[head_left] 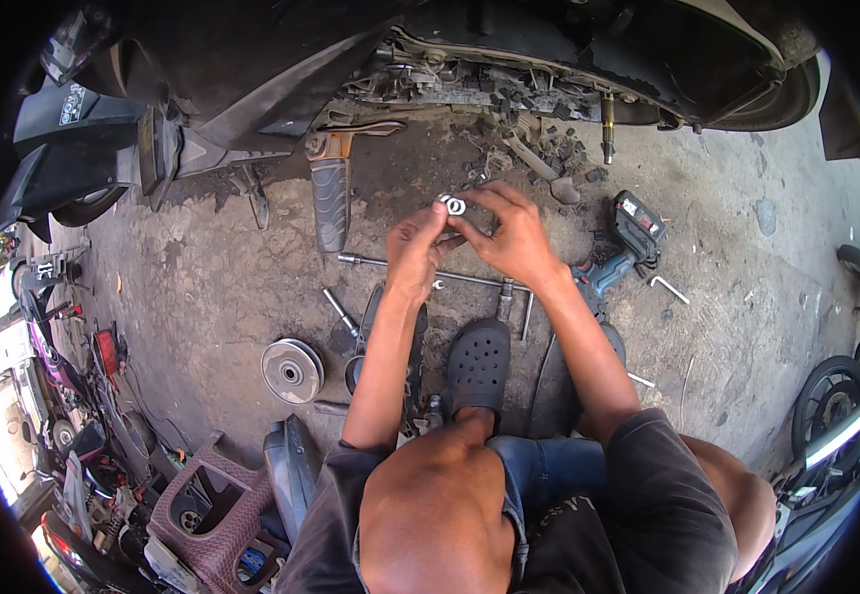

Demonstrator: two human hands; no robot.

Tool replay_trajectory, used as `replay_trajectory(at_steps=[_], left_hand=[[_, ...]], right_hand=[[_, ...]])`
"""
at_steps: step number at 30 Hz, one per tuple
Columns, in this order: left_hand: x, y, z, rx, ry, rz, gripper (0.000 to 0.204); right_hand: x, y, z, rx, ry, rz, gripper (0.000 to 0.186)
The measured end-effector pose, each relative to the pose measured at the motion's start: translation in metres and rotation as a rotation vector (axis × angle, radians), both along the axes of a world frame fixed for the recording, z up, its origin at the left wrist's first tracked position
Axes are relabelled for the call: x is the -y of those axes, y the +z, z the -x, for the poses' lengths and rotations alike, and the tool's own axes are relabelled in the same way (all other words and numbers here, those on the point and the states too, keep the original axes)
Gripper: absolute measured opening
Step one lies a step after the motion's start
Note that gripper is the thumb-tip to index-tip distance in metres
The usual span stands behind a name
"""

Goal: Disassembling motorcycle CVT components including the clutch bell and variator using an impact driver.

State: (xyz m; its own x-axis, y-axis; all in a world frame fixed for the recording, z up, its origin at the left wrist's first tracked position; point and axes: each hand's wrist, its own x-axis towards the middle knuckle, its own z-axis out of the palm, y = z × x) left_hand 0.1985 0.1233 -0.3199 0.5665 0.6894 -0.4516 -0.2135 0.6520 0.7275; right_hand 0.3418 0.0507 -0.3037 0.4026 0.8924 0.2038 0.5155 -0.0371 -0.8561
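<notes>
My left hand [414, 246] and my right hand [511, 236] meet in the middle of the view, above the concrete floor. Between their fingertips is a small shiny metal part [456, 207], ring-shaped at the end that shows. My left thumb and fingers pinch its left side; the right fingers curl round it from the other side and hide some of it. Below the hands, a long metal T-shaped wrench [400, 265] lies on the floor. To their left lies a tool with an orange head and a grey ribbed grip [331, 203].
A motorcycle's dark underside [569, 59] spans the far side, with black debris [549, 148] below. A blue cordless driver [613, 262] and an L-shaped hex key [669, 289] lie right. A round metal pulley [291, 371] and brown plastic stool [214, 510] are left. My grey clog [479, 364] is near.
</notes>
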Motion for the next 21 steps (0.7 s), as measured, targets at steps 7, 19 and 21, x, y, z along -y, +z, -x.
replay_trajectory(at_steps=[7, 19, 21], left_hand=[[-0.037, -0.016, 0.068, -0.479, -0.005, -0.218, 0.037], [-0.122, -0.1, 0.255, -1.22, -0.198, -0.618, 0.033], [-0.123, -0.106, 0.269, -1.285, -0.272, -0.619, 0.033]], right_hand=[[-0.016, 0.0, -0.002, -0.101, 0.196, 0.136, 0.034], [-0.078, 0.006, -0.048, -0.003, -0.133, -0.075, 0.051], [-0.091, 0.009, -0.05, 0.038, -0.122, -0.096, 0.053]])
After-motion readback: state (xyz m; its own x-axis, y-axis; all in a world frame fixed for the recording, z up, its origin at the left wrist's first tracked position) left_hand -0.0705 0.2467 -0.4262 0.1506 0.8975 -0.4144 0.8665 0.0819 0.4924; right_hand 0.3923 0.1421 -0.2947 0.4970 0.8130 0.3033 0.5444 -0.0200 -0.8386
